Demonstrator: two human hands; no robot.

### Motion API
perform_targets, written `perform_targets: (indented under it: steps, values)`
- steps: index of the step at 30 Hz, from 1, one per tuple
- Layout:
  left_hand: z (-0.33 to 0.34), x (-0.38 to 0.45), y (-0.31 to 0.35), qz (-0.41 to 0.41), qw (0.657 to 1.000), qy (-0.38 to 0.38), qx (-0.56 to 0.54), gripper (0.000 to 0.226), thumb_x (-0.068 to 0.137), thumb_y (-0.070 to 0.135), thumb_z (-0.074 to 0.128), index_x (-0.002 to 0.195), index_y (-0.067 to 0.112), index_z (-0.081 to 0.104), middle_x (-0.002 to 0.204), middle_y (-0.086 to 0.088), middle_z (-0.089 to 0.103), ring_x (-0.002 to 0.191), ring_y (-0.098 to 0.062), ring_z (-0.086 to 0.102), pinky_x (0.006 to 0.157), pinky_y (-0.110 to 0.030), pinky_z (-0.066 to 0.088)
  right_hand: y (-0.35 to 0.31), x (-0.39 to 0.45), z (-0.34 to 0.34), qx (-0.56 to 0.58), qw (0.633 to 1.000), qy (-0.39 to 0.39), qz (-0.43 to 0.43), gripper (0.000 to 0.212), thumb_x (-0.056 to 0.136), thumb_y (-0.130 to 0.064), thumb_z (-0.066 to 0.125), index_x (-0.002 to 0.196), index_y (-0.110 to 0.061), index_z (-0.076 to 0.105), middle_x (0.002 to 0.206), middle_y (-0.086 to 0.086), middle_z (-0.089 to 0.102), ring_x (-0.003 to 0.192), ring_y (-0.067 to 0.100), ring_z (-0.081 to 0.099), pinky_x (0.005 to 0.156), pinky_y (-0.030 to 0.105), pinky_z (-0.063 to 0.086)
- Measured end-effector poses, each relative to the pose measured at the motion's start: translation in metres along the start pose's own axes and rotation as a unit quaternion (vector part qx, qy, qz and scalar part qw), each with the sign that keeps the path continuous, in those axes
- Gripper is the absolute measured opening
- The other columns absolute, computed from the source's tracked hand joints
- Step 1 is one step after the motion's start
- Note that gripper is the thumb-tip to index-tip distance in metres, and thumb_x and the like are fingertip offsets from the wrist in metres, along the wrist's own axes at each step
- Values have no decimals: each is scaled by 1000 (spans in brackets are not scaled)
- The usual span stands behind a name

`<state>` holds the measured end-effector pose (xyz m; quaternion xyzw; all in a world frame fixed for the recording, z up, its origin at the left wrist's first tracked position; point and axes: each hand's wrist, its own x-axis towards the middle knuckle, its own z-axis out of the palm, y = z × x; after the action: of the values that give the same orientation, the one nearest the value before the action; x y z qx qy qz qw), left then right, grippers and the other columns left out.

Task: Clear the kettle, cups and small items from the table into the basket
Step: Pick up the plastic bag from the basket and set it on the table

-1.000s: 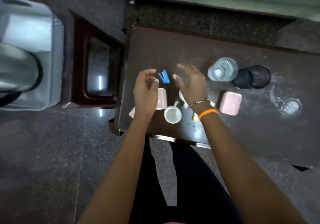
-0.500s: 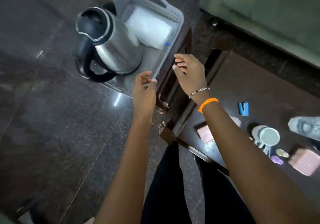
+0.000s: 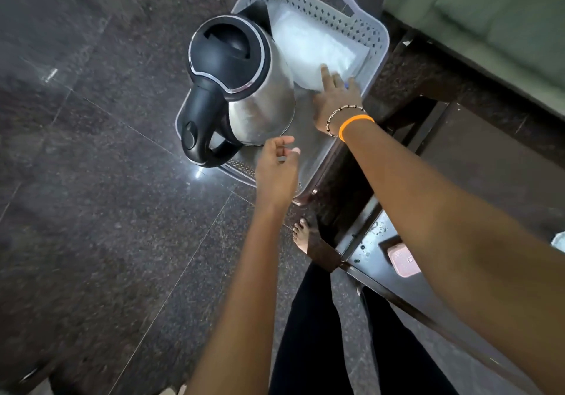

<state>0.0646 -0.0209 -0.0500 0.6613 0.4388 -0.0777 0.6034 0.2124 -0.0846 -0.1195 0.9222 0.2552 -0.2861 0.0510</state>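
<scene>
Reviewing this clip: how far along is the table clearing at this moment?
Done: the kettle stands in the basket beside a white packet. In hand: the right hand reaches into the basket, fingers extended at the packet; the left hand hovers empty. Left: a pink case on the table; most of the table is out of view.

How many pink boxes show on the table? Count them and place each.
1. The pink box lies near the table's corner, beside the right arm; the arm may hide others.

no readable text, labels or numbers on anything in view
</scene>
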Motion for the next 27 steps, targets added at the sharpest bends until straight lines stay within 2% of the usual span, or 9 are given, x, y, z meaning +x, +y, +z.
perform_targets:
  steps: [5,8,11,15,18,21,23,25,27]
  values:
    - [1,-2,4,-2,1000,-21,10,18,93,16,51,110,20,57,87,9,51,76,-6,52,69,-19,43,2,-1,-11,116,990,82,-2,44,88,-8,48,133,-6,46,154,11,25,140,24,31,120,44,13]
    - [6,-10,11,-1,999,-37,9,14,93,17,51,104,23,58,86,11,51,87,-10,54,83,-25,44,9,-18,-29,343,918,193,47,39,88,-8,52,127,-7,55,133,13,56,117,23,56,109,33,34]
    - [14,-19,19,11,999,-52,6,14,93,15,51,102,23,58,87,11,52,90,-13,53,85,-26,44,18,-47,-44,538,793,263,115,32,80,-6,64,112,-5,67,99,10,70,68,2,53,89,28,47]
    - [29,-32,30,17,999,-29,-18,13,94,20,52,106,21,55,90,10,54,85,-8,54,75,-18,44,27,-96,-47,745,601,236,167,28,83,3,60,109,-2,67,86,3,63,74,12,54,72,26,56]
    - [44,-39,31,-119,985,-70,-102,23,97,34,45,112,18,49,101,-1,57,89,-15,58,83,-26,46,45,-142,-37,880,399,184,178,29,86,7,54,114,3,61,87,4,62,78,9,58,67,14,55]
    - [61,-53,23,-222,925,-138,-274,42,96,42,42,126,13,44,104,-11,59,90,-23,61,92,-34,46,70,-188,-15,927,294,154,173,26,88,10,48,111,4,59,85,5,69,77,8,65,67,14,57]
    - [74,-68,14,-207,906,-88,-357,41,96,25,49,131,4,45,111,-15,62,95,-23,61,88,-30,52,88,-216,3,938,262,139,181,25,88,10,46,104,0,62,77,1,75,73,7,70,66,15,58]
    - [87,-84,5,-169,905,-9,-389,37,92,4,55,127,0,47,118,-15,61,92,-17,63,73,-21,57,105,-240,24,933,272,125,199,26,89,9,45,98,-6,64,73,-3,75,69,5,70,62,14,57]
    - [100,-103,-1,-133,921,0,-367,19,89,-5,55,107,2,55,102,-10,64,75,-8,66,62,-16,57,122,-261,47,902,343,104,239,26,89,9,46,100,-6,64,79,-2,72,71,8,68,60,14,56]
